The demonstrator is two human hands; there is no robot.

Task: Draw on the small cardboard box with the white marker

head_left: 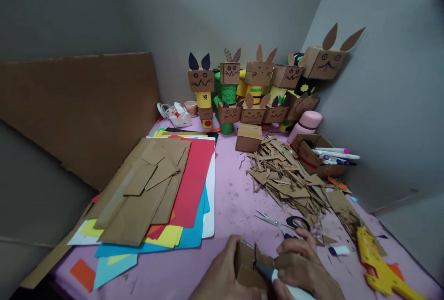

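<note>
Head view shows both hands low at the front edge of the pink table [229, 198]; the left hand [220, 274] is curled part-way, thumb up along the near-left side of a small cardboard piece [246, 263] and fingers beneath it, gripping it; the right hand [308, 270] is closed around a white-handled tool [294, 291], its fingers bent well in. The tool's long axis runs slantwise from lower right to upper left, its dark grey tip meeting the cardboard piece beside a dark slit; whether the tip goes inside, I cannot tell. The cardboard piece sits between the hands, one boxy corner facing up and left, a flap reaching right toward the right hand; its own long axis is hidden by the fingers. Just beyond the right hand lie scissors [274, 221], blades pointing up and left; farther off is a heap of cardboard scraps [284, 170]; a yellow glue gun [371, 258] lies to the right.
</note>
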